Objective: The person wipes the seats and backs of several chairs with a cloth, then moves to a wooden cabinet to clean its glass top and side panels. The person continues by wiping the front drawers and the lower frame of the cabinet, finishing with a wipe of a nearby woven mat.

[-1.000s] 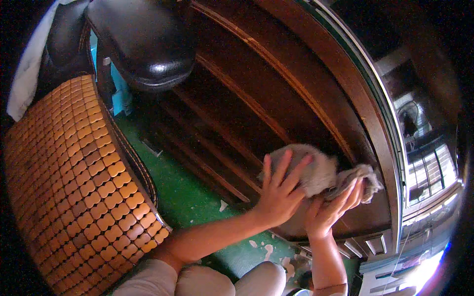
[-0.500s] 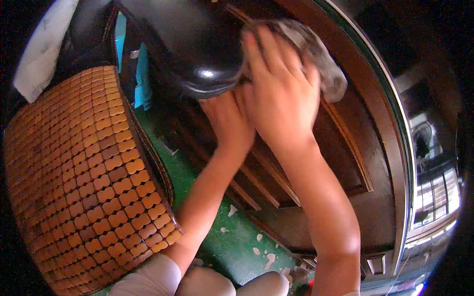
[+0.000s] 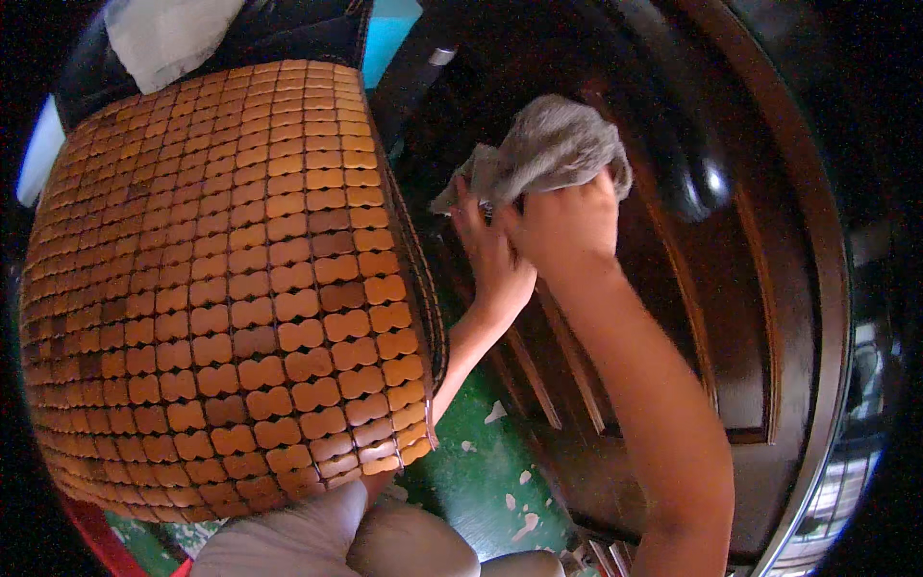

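My right hand (image 3: pixel 569 223) is closed on a crumpled grey cloth (image 3: pixel 562 144), which bunches above the knuckles. Just left of it, my left hand (image 3: pixel 495 262) has its fingers on the hanging left end of the same cloth, seeming to grip it. The hands are side by side, close to touching. Both are in front of a dark brown wooden panel (image 3: pixel 654 308) with raised strips. Right of the cloth is a glossy black rounded thing (image 3: pixel 694 188), whose kind I cannot make out.
A seat cover of brown tiles (image 3: pixel 231 288) fills the left side and hides part of my left forearm. Behind it lies a whitish cloth (image 3: pixel 173 38) on black material, beside a turquoise piece (image 3: pixel 389 38). The green floor (image 3: pixel 471 471) has pale chipped patches.
My right hand, spread flat over the cloth before, now clasps it. My left hand has come out from below the black rounded thing onto the cloth. The view has shifted, moving the seat cover rightward.
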`<control>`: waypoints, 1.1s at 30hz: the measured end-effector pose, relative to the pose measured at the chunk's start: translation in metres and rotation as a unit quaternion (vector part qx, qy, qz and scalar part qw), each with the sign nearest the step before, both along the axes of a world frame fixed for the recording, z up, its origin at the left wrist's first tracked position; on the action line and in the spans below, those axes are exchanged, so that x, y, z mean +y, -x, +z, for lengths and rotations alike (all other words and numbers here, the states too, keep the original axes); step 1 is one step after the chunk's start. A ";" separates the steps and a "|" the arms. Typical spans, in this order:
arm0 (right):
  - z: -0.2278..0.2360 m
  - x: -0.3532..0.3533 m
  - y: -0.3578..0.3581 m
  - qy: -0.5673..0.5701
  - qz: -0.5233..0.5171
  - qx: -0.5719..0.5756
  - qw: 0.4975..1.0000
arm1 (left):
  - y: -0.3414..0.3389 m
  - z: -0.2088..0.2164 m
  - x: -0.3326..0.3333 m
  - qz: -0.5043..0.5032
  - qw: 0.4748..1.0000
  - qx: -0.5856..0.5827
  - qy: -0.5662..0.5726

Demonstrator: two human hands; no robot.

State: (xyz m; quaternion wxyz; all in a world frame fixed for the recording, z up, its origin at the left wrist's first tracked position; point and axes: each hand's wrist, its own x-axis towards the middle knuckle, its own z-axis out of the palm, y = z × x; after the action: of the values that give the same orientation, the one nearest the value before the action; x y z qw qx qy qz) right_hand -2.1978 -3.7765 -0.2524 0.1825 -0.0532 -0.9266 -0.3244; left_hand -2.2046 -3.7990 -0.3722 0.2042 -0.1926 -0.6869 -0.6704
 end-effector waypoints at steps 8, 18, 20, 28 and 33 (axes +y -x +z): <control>-0.031 -0.019 0.048 0.043 -0.061 -0.132 0.988 | 0.050 -0.033 0.002 -0.155 0.925 -0.170 -0.303; -0.155 -0.025 -0.048 0.145 -0.115 -0.081 0.979 | -0.031 -0.127 -0.027 -0.207 0.960 -0.148 -0.115; -0.169 -0.024 -0.090 0.228 -0.138 -0.039 0.963 | -0.059 -0.136 -0.037 -0.214 0.968 -0.114 -0.065; -0.172 -0.032 -0.288 0.195 -0.235 -0.071 0.949 | -0.210 -0.143 -0.072 -0.416 0.895 -0.090 0.130; -0.168 -0.031 -0.257 0.173 -0.265 -0.134 0.939 | -0.194 -0.147 -0.076 -0.481 0.858 -0.122 0.133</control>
State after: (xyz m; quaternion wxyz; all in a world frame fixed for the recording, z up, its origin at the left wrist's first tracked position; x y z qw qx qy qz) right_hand -1.9409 -3.8075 -0.4205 -0.0476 -0.2840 -0.9365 -0.2001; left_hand -2.0111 -3.8754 -0.5197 -0.2566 -0.4407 -0.6110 -0.6054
